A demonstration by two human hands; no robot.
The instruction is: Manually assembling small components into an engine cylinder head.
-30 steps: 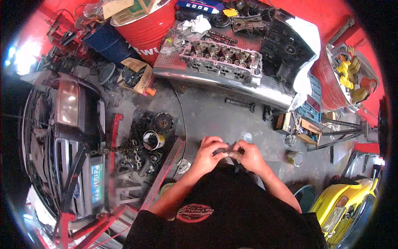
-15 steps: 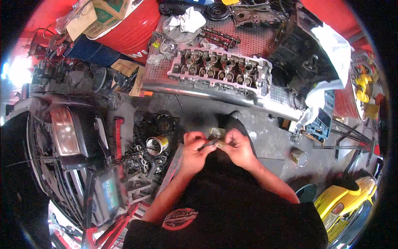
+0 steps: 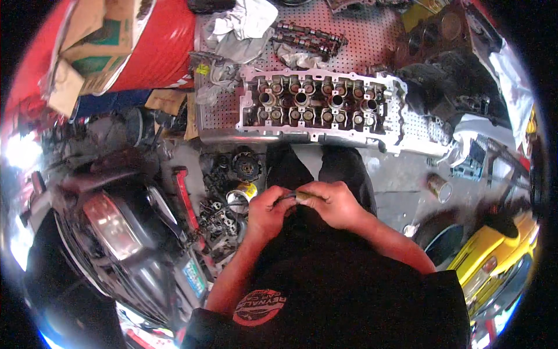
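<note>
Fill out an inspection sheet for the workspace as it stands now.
Surface: perforated table, bearing a cylinder head.
Things in hand: small item, mostly covered, kind unclear.
Clutter: white cloth and camshafts on the table; white-and-yellow can on the floor.
Hands: left hand and right hand both pinch the small item.
Cables: nothing seen.
Surroundings: red drum and cardboard box upper left; dark car left; yellow vehicle right.
</note>
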